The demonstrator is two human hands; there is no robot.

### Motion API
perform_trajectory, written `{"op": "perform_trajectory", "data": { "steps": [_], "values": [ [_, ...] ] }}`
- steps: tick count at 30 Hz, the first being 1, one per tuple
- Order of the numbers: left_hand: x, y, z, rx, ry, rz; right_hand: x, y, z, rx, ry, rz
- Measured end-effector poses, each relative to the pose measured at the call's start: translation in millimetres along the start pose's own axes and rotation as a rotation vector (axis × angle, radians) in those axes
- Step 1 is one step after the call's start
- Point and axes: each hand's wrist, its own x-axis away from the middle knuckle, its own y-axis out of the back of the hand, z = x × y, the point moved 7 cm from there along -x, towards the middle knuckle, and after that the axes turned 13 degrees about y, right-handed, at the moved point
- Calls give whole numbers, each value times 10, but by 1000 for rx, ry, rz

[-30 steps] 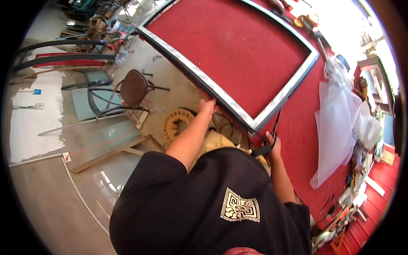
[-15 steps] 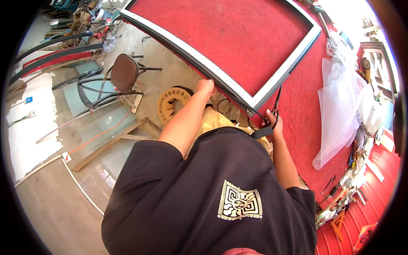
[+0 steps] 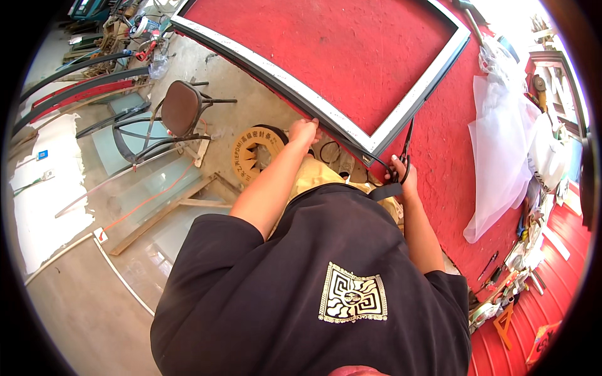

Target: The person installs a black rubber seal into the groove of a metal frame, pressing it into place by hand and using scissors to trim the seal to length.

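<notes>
A rectangular window frame (image 3: 338, 120), white on top with dark grey sides, lies on a red-covered table (image 3: 451, 150). My left hand (image 3: 303, 133) is closed against the outer side of its near long bar; the fingertips are partly hidden, so what they pinch does not show. Close to the near corner, my right hand (image 3: 403, 177) is wrapped round loops of a black rubber strip (image 3: 407, 144). Part of that strip passes up along the frame's right side. A round yellow-brown cardboard reel (image 3: 241, 158) is low down beside my left forearm.
To the left are a brown-seated chair (image 3: 179, 108), glass sheets (image 3: 139, 188) and wooden lengths on the floor. Translucent plastic sheeting (image 3: 492, 182) drapes over the table's right part. Tools and odds and ends line the far right edge.
Both hands keep their grip and stay nearly in place. The whole view has shifted slightly, with the frame a little higher and further left in the picture.
</notes>
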Motion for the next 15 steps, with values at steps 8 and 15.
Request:
{"op": "perform_trajectory", "data": {
  "steps": [8,15],
  "values": [
    [-123,4,-66,-2,43,-27,-80,46,-54,-5,65,12],
    [-12,21,65,118,7,55,-40,35,-42,22,63,34]
  ]
}}
